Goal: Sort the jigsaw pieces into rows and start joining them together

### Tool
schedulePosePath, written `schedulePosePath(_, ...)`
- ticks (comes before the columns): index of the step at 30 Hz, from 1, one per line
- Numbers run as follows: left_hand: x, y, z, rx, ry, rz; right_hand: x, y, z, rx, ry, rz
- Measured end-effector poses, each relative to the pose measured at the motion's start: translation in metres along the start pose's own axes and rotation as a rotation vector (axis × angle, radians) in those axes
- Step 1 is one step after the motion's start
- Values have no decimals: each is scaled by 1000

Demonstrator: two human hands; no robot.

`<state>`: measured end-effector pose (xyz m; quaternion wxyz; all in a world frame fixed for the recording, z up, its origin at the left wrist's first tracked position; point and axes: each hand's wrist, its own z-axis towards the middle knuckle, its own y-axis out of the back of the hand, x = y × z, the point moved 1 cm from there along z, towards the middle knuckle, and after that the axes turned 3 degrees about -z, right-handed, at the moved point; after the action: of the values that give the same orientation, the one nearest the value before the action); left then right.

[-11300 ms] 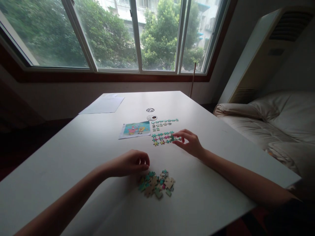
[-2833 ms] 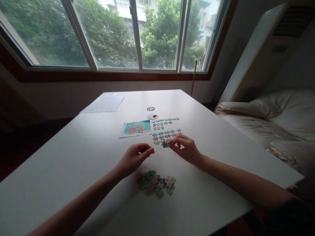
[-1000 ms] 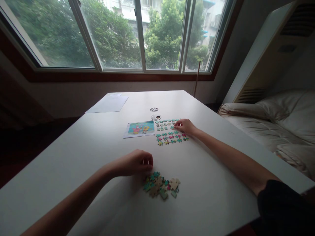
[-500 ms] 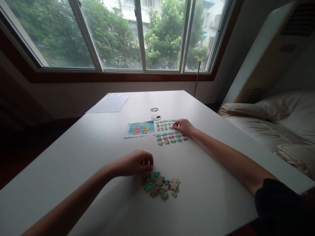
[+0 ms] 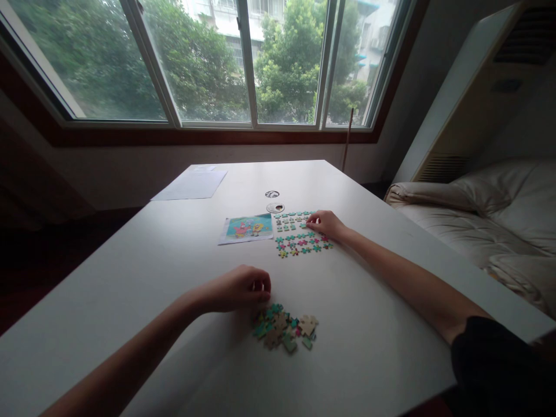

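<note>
My right hand (image 5: 325, 223) reaches over rows of jigsaw puzzle pieces (image 5: 299, 238). Its thumb and fingers pinch a green puzzle piece (image 5: 303, 226), held at or just above the table. Nearer to me, my left hand (image 5: 254, 284) rests with curled fingers at the upper left of a loose pile of puzzle pieces (image 5: 278, 327). What its fingertips hold, if anything, is hidden. Some pieces in the pile show a coloured side, others a plain brown back. Left of the rows lies a picture sheet (image 5: 248, 228) with a pink and a yellow cartoon figure.
All this lies on a white table (image 5: 369, 347). Two round fittings, a hole (image 5: 272, 194) and a disc (image 5: 275, 207), are beyond the rows. White paper (image 5: 190, 184) lies at the far left. A pale sofa (image 5: 460, 214) stands to the right, a window (image 5: 208, 63) ahead.
My right hand has shifted very slightly to the right at the rows. My left hand and the pile look the same.
</note>
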<state>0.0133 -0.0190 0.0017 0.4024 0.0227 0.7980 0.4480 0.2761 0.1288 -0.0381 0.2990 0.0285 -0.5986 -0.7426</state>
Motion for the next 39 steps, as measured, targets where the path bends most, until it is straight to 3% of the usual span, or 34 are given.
schedulePosePath(14,1,0,0,4,2,-11,4,1,1,-20,24,-7)
schedulePosePath(19,0,-1,1,-2,-3,-14,32,16,-21,-62,114,89)
schedulePosePath(21,0,-1,2,-5,0,-12,51,24,-40,9,214,209)
schedulePosePath(25,0,-3,2,-23,-8,1,89,37,-88,395,445,426)
schedulePosePath(28,-2,-4,1,-38,-20,14,105,40,-115,563,525,439)
schedulePosePath(39,-8,-10,3,-83,-63,15,117,31,-128,490,590,303)
